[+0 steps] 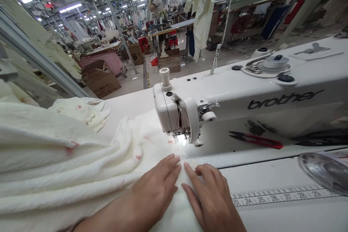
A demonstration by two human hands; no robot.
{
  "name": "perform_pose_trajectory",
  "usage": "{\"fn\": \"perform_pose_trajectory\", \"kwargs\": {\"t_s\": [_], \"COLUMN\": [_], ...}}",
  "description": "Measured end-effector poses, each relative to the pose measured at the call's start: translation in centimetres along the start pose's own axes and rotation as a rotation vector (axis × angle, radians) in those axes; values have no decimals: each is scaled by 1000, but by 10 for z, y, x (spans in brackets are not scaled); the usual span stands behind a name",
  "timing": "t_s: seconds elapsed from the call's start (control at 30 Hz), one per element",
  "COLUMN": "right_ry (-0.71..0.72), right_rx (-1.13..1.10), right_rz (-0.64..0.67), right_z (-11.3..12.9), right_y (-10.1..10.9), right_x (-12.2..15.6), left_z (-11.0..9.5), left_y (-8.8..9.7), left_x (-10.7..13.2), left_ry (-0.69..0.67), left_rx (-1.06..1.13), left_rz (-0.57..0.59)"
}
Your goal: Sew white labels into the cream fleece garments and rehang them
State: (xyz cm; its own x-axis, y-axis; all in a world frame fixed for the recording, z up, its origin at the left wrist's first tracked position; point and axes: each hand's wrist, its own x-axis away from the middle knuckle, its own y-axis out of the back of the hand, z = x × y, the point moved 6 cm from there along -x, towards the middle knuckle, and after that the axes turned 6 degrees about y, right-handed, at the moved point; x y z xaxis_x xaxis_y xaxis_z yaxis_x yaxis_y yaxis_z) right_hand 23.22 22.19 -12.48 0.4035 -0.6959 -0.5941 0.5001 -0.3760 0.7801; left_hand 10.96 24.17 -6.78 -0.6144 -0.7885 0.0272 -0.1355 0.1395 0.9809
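Note:
Cream-white fabric [89, 166] with small reddish marks lies in folds across the left of the table and runs under the head of a white sewing machine [228, 98]. My left hand [152, 188] rests flat on this fabric, fingers stretched toward the needle area. Beside it, my right hand [213, 194] touches the fabric near its right edge, with thumb and index finger apart and the other fingers bent. Both hands are just in front of the lit needle area, where the presser foot is hard to make out.
Red-handled thread snips [257, 140] lie under the machine arm, with dark tools [323, 137] farther right. A printed ruler scale [282, 199] and a clear round dish [324, 170] are at the right. Behind are cardboard boxes [100, 81], hanging garments [201, 11] and a person [157, 5].

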Motion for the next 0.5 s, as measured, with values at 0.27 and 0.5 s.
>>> {"fn": "perform_pose_trajectory", "kwargs": {"t_s": [0.27, 0.5], "right_ry": [-21, -7], "right_rx": [-28, -19], "right_rz": [-1, -7], "right_z": [0, -1], "right_y": [-1, -3], "right_x": [0, 2], "left_z": [7, 11], "left_y": [-23, -27], "left_x": [1, 5], "left_ry": [-141, -145], "left_rx": [-170, -206], "left_rz": [-3, -27]}}
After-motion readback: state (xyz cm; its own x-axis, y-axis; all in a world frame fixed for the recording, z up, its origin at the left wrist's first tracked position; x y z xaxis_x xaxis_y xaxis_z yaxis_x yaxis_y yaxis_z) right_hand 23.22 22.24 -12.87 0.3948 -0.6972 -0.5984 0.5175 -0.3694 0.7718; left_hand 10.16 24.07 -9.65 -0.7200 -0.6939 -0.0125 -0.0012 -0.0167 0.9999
